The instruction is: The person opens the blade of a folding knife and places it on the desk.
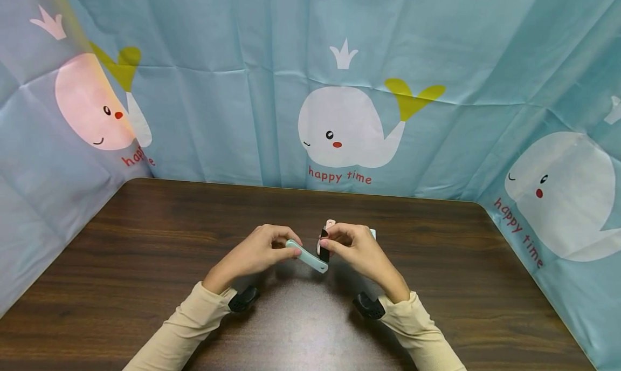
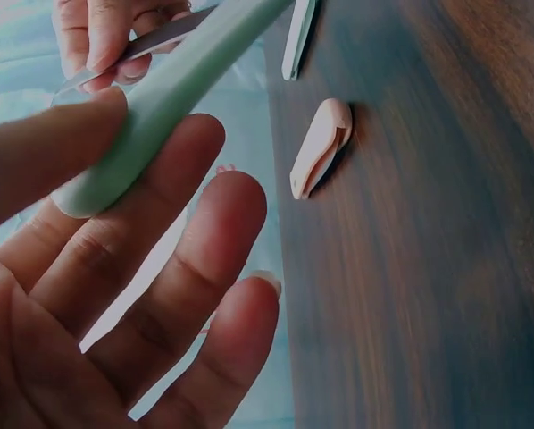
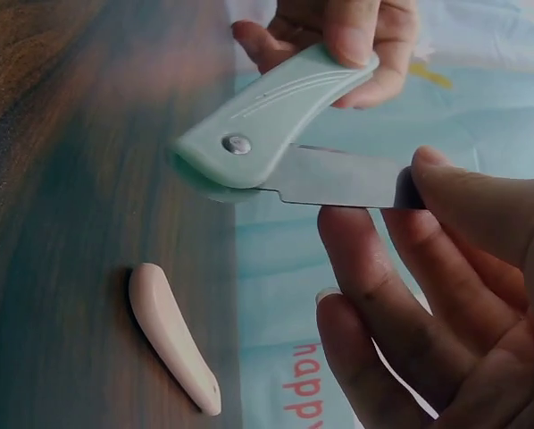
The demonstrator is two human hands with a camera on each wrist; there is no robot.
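Both hands are working above the near middle of the dark wood-grain tabletop. The left hand is holding the mint-green handle of a folding knife, thumb on top and fingers curled underneath its butt end. The right hand is pinching the tip of the knife's steel blade between thumb and fingers; the blade is standing partly swung out from the handle at the pivot rivet. The knife is being held clear of the tabletop, between the two hands.

A pale pink folding knife, closed, is lying flat on the tabletop just beyond the hands. A second mint-green piece is lying further back, beside the pink one but apart from it; what it is cannot be told.

A blue whale-print curtain is hanging around three sides of the tabletop. Cream sleeves are covering both forearms
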